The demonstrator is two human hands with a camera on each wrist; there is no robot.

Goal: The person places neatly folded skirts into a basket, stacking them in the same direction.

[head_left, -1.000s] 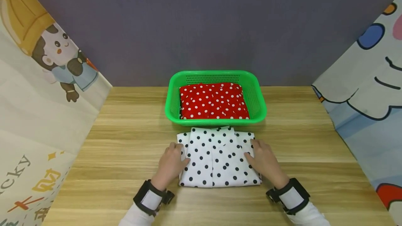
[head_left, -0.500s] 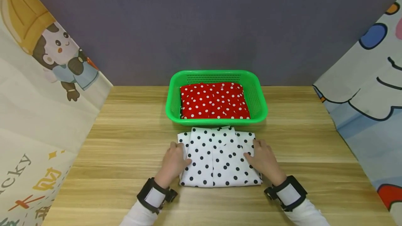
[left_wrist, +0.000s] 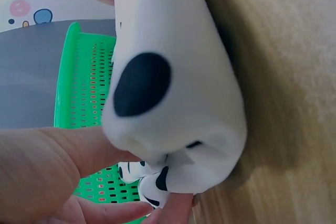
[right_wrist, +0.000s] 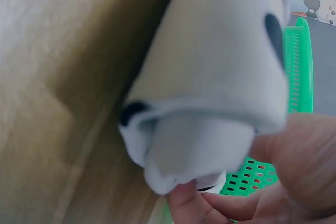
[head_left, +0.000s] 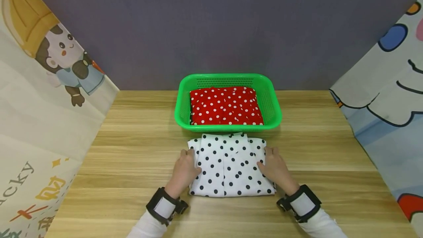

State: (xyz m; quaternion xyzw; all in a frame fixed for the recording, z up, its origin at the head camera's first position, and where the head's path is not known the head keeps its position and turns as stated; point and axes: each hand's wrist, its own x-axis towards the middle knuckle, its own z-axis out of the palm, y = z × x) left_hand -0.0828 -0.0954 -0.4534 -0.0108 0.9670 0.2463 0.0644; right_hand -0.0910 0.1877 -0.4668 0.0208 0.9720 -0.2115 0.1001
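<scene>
A folded white cloth with black dots (head_left: 228,172) lies on the table in front of the basket in the head view. My left hand (head_left: 183,172) grips its left side, thumb on top and fingers under the edge. On the opposite side my right hand (head_left: 277,168) holds the cloth in the same way. In the left wrist view the thumb (left_wrist: 100,148) presses against the bulging fold of the cloth (left_wrist: 178,87). From the right wrist, rolled layers of the cloth (right_wrist: 210,77) show above the curled fingers (right_wrist: 191,205).
Just beyond the cloth stands a green perforated basket (head_left: 277,115) holding a folded red cloth with white dots (head_left: 226,107). Wooden tabletop (head_left: 135,150) spreads on both sides. A dark grey panel (head_left: 224,25) rises behind, with printed sheets (head_left: 26,120) at left and right.
Both hands have shifted slightly inward, and the upper side corners of the white dotted cloth have drawn in a little. The basket and red cloth stay in place.
</scene>
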